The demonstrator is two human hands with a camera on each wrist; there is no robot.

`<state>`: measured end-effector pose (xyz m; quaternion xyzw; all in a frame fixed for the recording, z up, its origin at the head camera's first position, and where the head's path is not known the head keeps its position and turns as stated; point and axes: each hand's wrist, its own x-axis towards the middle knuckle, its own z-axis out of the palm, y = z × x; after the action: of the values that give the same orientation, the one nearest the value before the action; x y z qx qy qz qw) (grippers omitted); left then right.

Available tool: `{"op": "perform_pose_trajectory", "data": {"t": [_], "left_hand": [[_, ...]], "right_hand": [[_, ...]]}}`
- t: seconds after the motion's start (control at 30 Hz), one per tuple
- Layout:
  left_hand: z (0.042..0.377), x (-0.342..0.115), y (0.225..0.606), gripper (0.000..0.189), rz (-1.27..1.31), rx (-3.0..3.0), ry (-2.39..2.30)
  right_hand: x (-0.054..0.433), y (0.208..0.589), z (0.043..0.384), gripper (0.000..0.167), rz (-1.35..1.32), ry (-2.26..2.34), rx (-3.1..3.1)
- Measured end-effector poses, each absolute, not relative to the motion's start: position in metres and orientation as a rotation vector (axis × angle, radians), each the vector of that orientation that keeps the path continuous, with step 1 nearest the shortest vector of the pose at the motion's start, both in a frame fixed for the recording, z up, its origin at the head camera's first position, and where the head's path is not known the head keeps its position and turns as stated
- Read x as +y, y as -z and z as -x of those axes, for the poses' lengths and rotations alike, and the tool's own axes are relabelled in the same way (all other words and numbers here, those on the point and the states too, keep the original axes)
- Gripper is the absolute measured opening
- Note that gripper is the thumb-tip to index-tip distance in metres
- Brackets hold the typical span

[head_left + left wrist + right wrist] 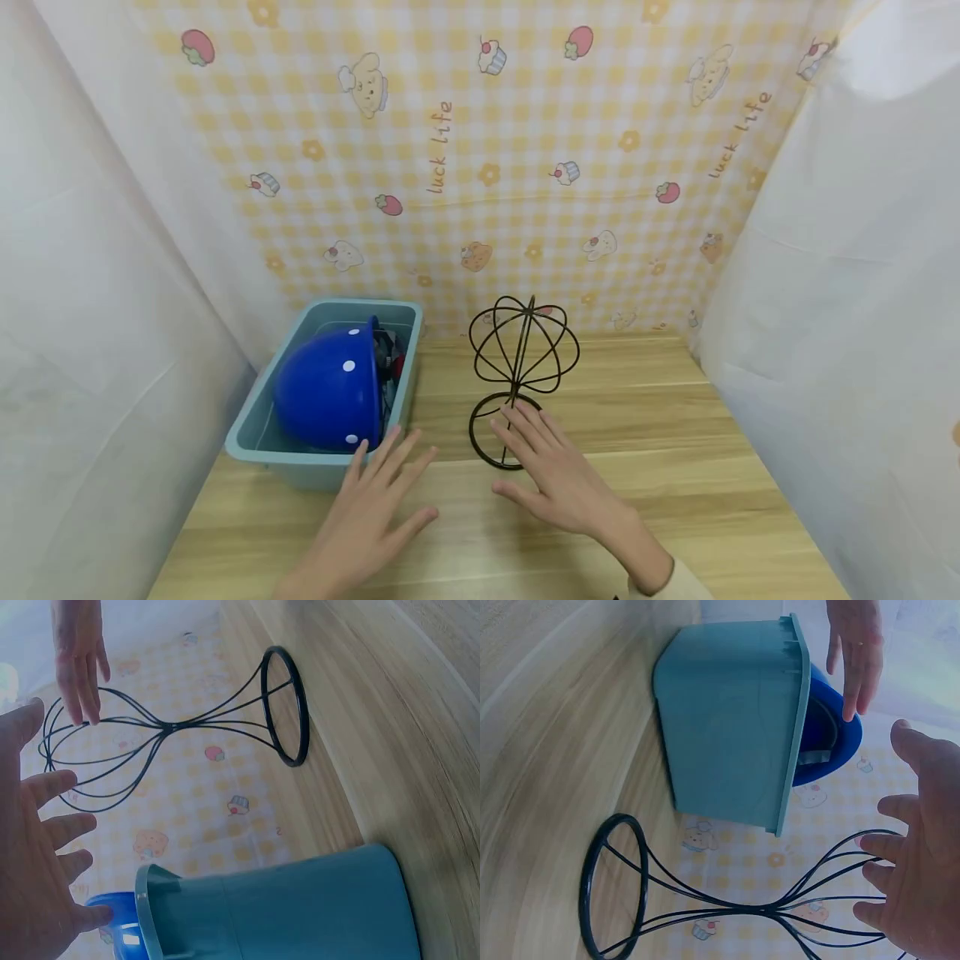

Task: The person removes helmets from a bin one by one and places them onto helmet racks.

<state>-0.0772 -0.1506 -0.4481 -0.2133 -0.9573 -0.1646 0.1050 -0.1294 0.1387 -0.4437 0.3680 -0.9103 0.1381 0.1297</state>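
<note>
My left hand [370, 514] hovers with spread fingers by the near right corner of a blue-green plastic bin [255, 454]. Inside the bin lies a blue helmet [322, 392] with white dots, on its side, its opening turned right. Dark items [389, 354] show beside the helmet's opening, too covered to name. My right hand [558, 479], fingers straight, is held in front of a black wire stand [517, 386]. The stand is upright, with a round cage top and a ring base [303, 712]. Neither hand holds anything.
A wooden table [660, 492] bears the bin at left and the stand near the middle. Behind it hangs a yellow checked cloth [525, 217] with cartoon prints. White sheets [847, 317] close off both sides.
</note>
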Motion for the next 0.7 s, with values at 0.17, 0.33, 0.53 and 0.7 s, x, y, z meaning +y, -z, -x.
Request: {"op": "perform_pose_trajectory", "data": {"t": [0.17, 0.33, 0.53, 0.7], "left_hand": [[0.075, -0.160, 0.449, 0.065, 0.568, -2.844, 0.523], [0.074, -0.163, 0.447, 0.066, 0.500, -2.910, 0.556], [0.073, -0.166, 0.445, 0.065, 0.481, -2.894, 0.556], [0.072, -0.168, 0.445, 0.063, 0.480, -2.877, 0.550]], "right_hand": [[0.135, 0.442, 0.131, 0.076, -1.054, -0.415, -2.684], [0.133, 0.440, 0.130, 0.072, -0.992, -0.372, -2.693], [0.128, 0.434, 0.127, 0.073, -1.046, -0.367, -2.664], [0.123, 0.431, 0.126, 0.072, -1.112, -0.392, -2.625]]}}
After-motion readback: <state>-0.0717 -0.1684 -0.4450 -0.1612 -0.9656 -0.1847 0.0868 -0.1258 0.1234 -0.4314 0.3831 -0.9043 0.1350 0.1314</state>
